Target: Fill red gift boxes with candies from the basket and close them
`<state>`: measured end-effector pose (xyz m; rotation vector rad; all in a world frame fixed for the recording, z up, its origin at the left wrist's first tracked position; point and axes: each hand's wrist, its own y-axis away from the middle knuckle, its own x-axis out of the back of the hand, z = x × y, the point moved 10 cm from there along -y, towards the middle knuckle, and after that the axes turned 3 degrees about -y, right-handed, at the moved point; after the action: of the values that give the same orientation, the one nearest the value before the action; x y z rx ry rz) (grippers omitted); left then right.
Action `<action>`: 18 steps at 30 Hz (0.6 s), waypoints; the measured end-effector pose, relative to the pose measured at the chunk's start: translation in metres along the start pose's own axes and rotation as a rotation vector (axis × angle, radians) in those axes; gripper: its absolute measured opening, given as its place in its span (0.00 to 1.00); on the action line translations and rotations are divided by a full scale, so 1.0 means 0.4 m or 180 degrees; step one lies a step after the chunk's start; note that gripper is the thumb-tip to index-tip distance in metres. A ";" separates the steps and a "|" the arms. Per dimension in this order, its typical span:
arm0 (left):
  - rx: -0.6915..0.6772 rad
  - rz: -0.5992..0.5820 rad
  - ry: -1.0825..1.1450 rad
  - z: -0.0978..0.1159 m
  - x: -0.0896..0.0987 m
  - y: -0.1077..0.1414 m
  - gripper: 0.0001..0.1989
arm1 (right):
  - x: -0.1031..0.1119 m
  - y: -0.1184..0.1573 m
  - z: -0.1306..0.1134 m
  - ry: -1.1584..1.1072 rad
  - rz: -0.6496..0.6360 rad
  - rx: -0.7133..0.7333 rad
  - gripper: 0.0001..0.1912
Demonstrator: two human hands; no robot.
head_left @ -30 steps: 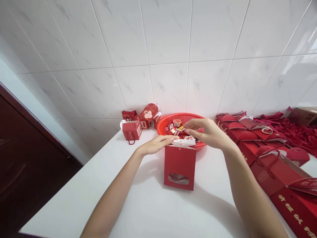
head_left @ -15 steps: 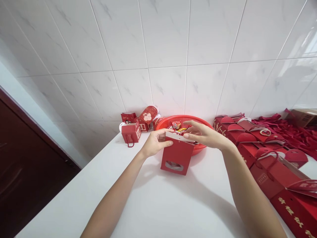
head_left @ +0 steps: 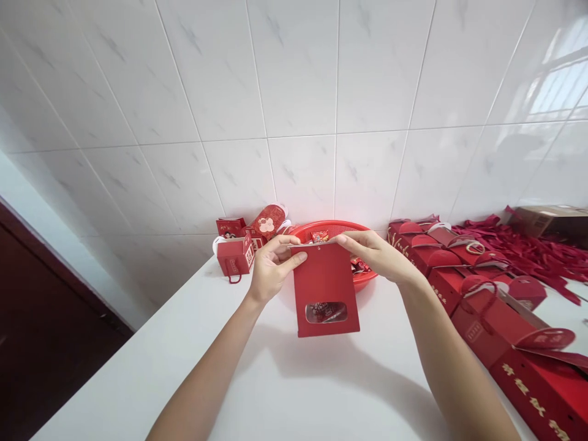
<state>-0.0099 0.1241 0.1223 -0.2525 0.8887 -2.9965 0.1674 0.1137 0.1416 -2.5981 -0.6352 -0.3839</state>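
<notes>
Between my hands a red paper gift bag (head_left: pixel 325 275) is held upright above the white table, its flat face toward me. Dark contents show through the clear window near its bottom. My left hand (head_left: pixel 272 269) pinches the bag's upper left edge between thumb and fingers. At the upper right corner, my right hand (head_left: pixel 374 254) grips the top edge, thumb on the near side. Directly behind the bag stands a red plastic basket (head_left: pixel 362 228) with wrapped candies (head_left: pixel 361 266) in it, partly hidden by the bag.
Small red gift boxes (head_left: pixel 234 255) stand at the back left of the white table (head_left: pixel 220 380). Rows of larger red boxes (head_left: pixel 487 318) line the right side. Beyond them lie dark red ribbons (head_left: pixel 519 251) and a cardboard box (head_left: pixel 551 220). A tiled wall (head_left: pixel 303 73) closes off the back.
My right hand has come down from above the bag's opening onto its top right edge. The bag has turned to face me more squarely, and the view has shifted slightly.
</notes>
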 end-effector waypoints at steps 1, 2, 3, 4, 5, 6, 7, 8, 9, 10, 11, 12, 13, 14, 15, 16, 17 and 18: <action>-0.0032 0.0051 0.0041 0.001 0.005 -0.001 0.16 | -0.001 0.002 -0.001 0.0010 -0.0012 -0.0012 0.21; -0.0050 0.0094 0.0089 0.001 0.010 -0.003 0.16 | -0.001 0.003 -0.002 -0.0012 -0.0027 -0.0036 0.20; -0.0048 0.0124 0.0122 -0.002 0.014 -0.004 0.16 | -0.003 0.005 0.000 -0.0057 -0.0043 -0.0069 0.18; -0.0033 0.0145 0.0140 -0.005 0.017 -0.005 0.15 | -0.004 0.006 0.002 -0.0111 -0.0051 -0.0109 0.17; -0.0008 0.0155 0.0150 -0.009 0.019 -0.005 0.14 | -0.004 0.006 0.004 -0.0161 -0.0033 -0.0141 0.16; 0.0027 0.0145 0.0165 -0.012 0.019 -0.005 0.14 | -0.003 0.007 0.006 -0.0199 0.0009 -0.0157 0.14; 0.0068 0.0120 0.0192 -0.015 0.017 -0.005 0.14 | 0.000 0.007 0.007 -0.0225 0.0071 -0.0162 0.13; 0.0117 0.0070 0.0231 -0.017 0.013 -0.004 0.14 | 0.005 0.007 0.007 -0.0249 0.0157 -0.0152 0.12; 0.0173 -0.0012 0.0271 -0.019 0.007 -0.004 0.15 | 0.012 0.007 0.006 -0.0273 0.0255 -0.0130 0.11; 0.0224 -0.0122 0.0300 -0.018 -0.002 -0.002 0.17 | 0.022 0.009 0.003 -0.0292 0.0371 -0.0103 0.11; 0.0256 -0.0242 0.0310 -0.016 -0.012 -0.001 0.18 | 0.036 0.013 0.000 -0.0298 0.0495 -0.0073 0.11; 0.0263 -0.0366 0.0299 -0.012 -0.021 0.000 0.19 | 0.054 0.018 -0.006 -0.0285 0.0630 -0.0044 0.11; 0.0248 -0.0480 0.0272 -0.008 -0.030 0.001 0.19 | 0.079 0.025 -0.013 -0.0254 0.0801 -0.0005 0.11; 0.0222 -0.0572 0.0236 -0.004 -0.036 0.001 0.18 | 0.112 0.035 -0.023 -0.0206 0.1004 0.0042 0.11; 0.0200 -0.0640 0.0195 -0.003 -0.041 0.000 0.18 | 0.152 0.048 -0.036 -0.0137 0.1236 0.0103 0.10; 0.0197 -0.0691 0.0151 -0.006 -0.043 -0.002 0.17 | 0.199 0.065 -0.052 -0.0048 0.1497 0.0185 0.10; 0.0216 -0.0735 0.0103 -0.014 -0.046 -0.004 0.17 | 0.250 0.083 -0.072 0.0068 0.1770 0.0290 0.09; 0.0253 -0.0765 0.0059 -0.027 -0.047 -0.007 0.17 | 0.301 0.103 -0.097 0.0257 0.2025 0.0414 0.08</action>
<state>0.0071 0.1332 0.1121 -0.3551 0.7907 -3.2504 0.2848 0.1070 0.2043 -2.4744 0.1990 -0.2257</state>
